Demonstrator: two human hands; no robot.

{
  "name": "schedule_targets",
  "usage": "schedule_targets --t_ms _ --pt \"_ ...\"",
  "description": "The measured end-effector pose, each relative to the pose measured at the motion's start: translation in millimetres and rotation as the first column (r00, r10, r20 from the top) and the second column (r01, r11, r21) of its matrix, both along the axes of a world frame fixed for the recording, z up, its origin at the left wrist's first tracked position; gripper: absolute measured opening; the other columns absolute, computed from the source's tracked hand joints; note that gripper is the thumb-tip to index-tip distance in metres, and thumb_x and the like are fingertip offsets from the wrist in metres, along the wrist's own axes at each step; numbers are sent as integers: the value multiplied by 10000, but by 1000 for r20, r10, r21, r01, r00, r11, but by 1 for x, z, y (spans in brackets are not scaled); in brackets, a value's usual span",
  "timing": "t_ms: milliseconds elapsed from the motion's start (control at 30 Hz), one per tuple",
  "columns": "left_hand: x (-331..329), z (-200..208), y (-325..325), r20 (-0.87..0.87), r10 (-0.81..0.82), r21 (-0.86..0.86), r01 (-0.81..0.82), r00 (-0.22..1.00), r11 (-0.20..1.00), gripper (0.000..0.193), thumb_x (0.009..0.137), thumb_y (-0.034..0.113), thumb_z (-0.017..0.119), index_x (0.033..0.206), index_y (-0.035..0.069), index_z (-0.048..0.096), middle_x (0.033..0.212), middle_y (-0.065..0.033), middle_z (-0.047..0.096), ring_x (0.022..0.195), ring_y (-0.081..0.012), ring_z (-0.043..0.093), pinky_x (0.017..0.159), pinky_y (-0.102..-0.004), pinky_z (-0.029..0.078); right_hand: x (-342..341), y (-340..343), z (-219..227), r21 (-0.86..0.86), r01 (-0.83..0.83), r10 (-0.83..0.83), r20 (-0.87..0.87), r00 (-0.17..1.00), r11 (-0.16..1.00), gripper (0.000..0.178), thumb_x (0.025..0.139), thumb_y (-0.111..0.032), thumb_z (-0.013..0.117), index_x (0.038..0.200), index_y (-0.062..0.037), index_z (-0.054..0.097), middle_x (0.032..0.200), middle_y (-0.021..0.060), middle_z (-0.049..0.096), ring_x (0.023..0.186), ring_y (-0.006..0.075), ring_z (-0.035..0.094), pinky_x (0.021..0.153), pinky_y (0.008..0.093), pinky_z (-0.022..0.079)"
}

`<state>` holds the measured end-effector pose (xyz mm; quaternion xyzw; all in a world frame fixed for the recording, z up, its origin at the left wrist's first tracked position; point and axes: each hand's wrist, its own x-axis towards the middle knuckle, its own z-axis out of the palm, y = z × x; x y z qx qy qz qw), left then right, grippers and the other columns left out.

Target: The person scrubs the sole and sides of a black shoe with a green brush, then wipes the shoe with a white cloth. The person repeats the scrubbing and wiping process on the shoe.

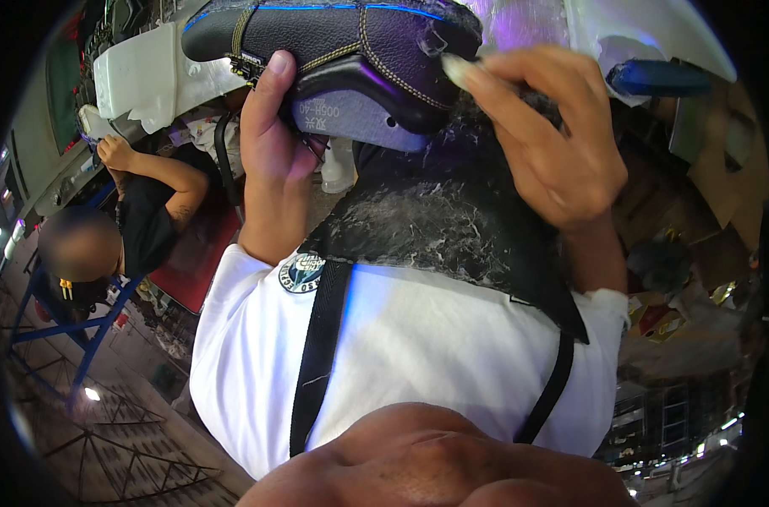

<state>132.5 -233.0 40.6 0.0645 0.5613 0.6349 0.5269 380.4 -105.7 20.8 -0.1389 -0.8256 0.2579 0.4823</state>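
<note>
A black shoe (342, 42) with yellow stitching and a grey sole lies on its side at the top of the view. My left hand (274, 139) grips it from below, thumb up against the sole edge. My right hand (545, 135) pinches a small brush-like tool whose pale tip (456, 72) touches the toe end of the shoe. Beneath both hands hangs my black apron (443, 228), smeared with dried white glue, over a white shirt (418, 346).
A white workbench (139, 76) runs across the top left. Another person (139, 211) in a black shirt sits at the left beside a blue metal frame (88, 329). A blue-handled tool (655, 78) lies top right, cardboard and clutter below it.
</note>
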Motion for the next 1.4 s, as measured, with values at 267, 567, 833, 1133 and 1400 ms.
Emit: schedule_targets --t_ms 267,567,833,1133,1400 --pt "15 5 4 -103 -132 87 142 986 986 481 1015 312 602 1370 -10 560 1269 -173 688 1148 -291 692 1005 -428 568 -1 2 5 11 23 -23 9 1000 1000 414 699 147 782 1098 36 770 1025 133 680 899 261 643 756 342 533" --pt "9 1 4 -157 -158 118 177 975 977 507 1007 296 597 1393 -27 544 1321 -174 661 1205 -304 650 1093 -443 481 6 -5 6 -24 36 -35 53 998 999 401 709 149 789 1098 52 758 1030 143 685 920 272 648 745 335 541" --pt "13 8 7 -223 -158 142 193 962 971 507 992 280 623 1387 -30 550 1315 -180 662 1205 -303 649 1082 -450 490 3 -8 11 -27 45 -44 54 998 999 427 714 148 789 1128 51 750 1052 154 680 921 267 641 734 328 548" --pt "-4 8 6 -197 -139 83 158 970 984 526 984 286 628 1392 -34 544 1323 -176 659 1192 -303 655 1091 -443 481 -20 0 27 -5 42 -41 92 995 999 425 712 156 780 1124 57 750 1044 156 680 925 269 638 726 326 548" --pt "-7 7 9 -227 -129 119 159 965 980 524 986 301 623 1386 -29 551 1326 -167 659 1207 -289 646 1106 -442 468 -22 9 10 31 24 -26 46 999 999 416 703 173 773 1101 52 749 1038 146 676 914 270 639 719 329 545"
